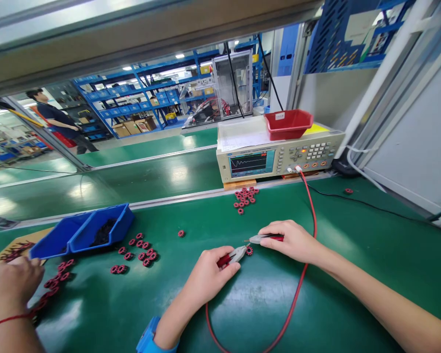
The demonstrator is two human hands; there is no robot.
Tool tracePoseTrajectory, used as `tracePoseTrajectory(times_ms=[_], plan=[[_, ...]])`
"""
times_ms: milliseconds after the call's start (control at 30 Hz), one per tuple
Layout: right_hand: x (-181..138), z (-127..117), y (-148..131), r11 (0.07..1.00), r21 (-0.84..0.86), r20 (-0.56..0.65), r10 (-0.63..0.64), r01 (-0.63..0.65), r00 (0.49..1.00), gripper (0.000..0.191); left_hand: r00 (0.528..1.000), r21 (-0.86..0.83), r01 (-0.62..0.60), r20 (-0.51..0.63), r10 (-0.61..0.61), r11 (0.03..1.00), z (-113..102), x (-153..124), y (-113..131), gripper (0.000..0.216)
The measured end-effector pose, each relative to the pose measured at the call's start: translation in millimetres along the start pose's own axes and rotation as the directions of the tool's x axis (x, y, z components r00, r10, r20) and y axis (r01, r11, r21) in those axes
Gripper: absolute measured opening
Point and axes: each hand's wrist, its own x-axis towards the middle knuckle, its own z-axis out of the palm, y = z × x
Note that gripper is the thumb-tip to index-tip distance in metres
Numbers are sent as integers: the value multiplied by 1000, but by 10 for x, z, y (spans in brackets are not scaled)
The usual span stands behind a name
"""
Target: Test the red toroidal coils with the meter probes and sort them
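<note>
My left hand (206, 275), with a blue band at its wrist, is closed around a red-handled test clip (238, 254). Its metal jaws point up and right, beside a small red-wound coil (249, 251) on the green bench. From the other side, my right hand (292, 239) grips a second test clip (256, 239), jaws pointing left just above the same coil. The jaw tips come close to each other there; whether they bite on the coil's wire ends is too small to tell. A red cable (313, 211) runs from the tester past my right forearm.
At the back stands a bench tester (279, 159) with a red bin (288, 123) on top. Coils lie in a cluster (245, 197) before it and in groups at left. Blue bins (101, 235) stand left; another person's hand (12, 282) is near them. A person walks beyond.
</note>
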Motion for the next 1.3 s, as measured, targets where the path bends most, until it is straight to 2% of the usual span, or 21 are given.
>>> tracePoseTrajectory(times_ms=[733,1033,1300], plan=[[-11,11,19,1000,-30,-15,4,-5,1000,26,1000,1,-3,2,3,1000,-5,-1,3,17],[15,15,36,999,36,-42,5,-4,999,29,1000,-5,2,8,-2,1000,-8,-2,7,19],[46,43,90,1000,21,-34,-19,19,999,28,1000,8,-4,8,4,1000,-4,0,9,19]])
